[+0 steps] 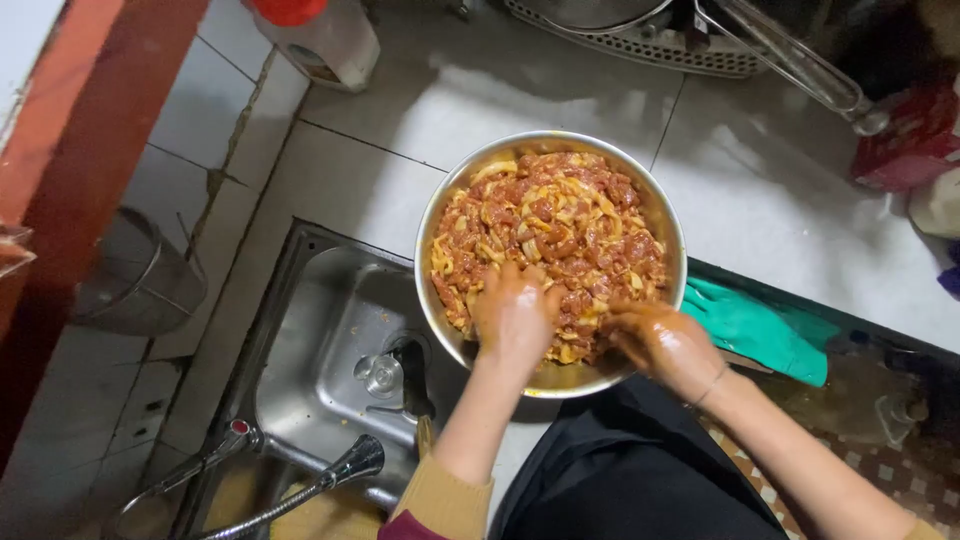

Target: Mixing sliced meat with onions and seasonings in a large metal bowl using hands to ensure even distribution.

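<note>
Head view: two hands, left hand point(515, 315) and right hand point(665, 345), in one bowl point(436, 215).

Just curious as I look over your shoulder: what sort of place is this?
Most likely a home kitchen: a steel sink set in a white tiled counter, a dish rack behind, and both hands mixing seasoned meat strips in a metal bowl.
</note>
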